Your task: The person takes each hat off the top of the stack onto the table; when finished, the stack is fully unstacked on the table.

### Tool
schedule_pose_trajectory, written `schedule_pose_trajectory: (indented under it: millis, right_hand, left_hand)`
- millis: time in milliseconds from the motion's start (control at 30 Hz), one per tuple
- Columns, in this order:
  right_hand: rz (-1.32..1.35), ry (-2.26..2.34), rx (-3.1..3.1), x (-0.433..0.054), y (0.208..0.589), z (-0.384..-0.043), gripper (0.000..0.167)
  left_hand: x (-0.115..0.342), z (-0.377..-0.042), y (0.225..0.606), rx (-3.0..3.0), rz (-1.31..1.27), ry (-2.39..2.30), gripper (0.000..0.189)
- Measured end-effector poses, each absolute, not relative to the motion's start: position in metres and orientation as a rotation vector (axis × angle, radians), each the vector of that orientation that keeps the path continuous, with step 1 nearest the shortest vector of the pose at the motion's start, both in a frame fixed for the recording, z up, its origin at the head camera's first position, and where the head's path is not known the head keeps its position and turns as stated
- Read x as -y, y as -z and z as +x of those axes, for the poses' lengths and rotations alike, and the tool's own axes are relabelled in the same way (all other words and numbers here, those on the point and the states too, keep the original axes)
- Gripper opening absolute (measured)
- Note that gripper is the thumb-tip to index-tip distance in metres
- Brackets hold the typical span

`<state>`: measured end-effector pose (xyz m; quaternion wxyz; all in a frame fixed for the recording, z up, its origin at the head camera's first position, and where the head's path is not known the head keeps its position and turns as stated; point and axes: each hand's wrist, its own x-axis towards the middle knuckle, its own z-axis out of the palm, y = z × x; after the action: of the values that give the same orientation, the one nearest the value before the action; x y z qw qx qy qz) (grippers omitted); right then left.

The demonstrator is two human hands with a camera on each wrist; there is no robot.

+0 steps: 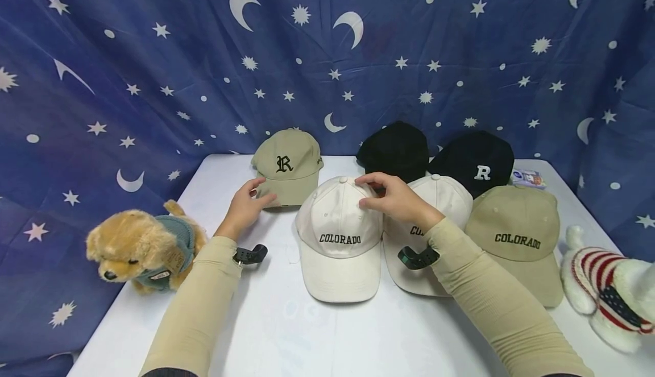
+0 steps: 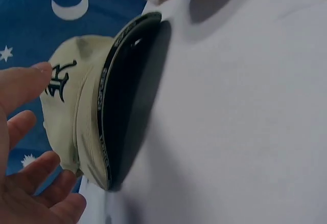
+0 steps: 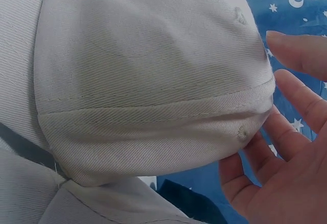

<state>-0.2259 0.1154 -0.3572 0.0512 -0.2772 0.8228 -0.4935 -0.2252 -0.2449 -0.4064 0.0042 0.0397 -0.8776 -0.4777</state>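
A white baseball cap (image 1: 340,252) lettered COLORADO sits near the middle of the table, its brim toward me. My right hand (image 1: 398,199) is at the upper right of its crown. In the right wrist view the fingers (image 3: 288,127) lie along the crown's edge, loosely bent, with the thumb held apart from them. At the back left stands a beige cap (image 1: 286,164) with a dark letter R. My left hand (image 1: 244,206) is beside its brim, fingers spread and holding nothing. In the left wrist view the hand overlaps that cap's front.
A second white cap (image 1: 409,263) and a khaki cap (image 1: 522,223) stand to the right. Behind them are two black caps (image 1: 396,146) and a small package (image 1: 529,178). A plush dog (image 1: 128,246) sits left, a striped plush toy (image 1: 606,286) right. A starry curtain (image 1: 307,53) hangs behind.
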Motion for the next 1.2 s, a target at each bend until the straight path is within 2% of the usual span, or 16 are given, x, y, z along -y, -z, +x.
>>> schedule_pose_trajectory:
  millis: [500,1200]
  right_hand:
    - [-0.865,1.522,-2.509,-0.118,0.358,-0.226,0.045]
    - [-0.878,1.483,-2.551,-0.116,0.359,-0.224,0.044]
  left_hand:
    - [0.263,-0.255,0.429,2.623,0.169,1.719,0.072]
    - [0.26,-0.278,0.427,2.655,0.182,1.719,0.073]
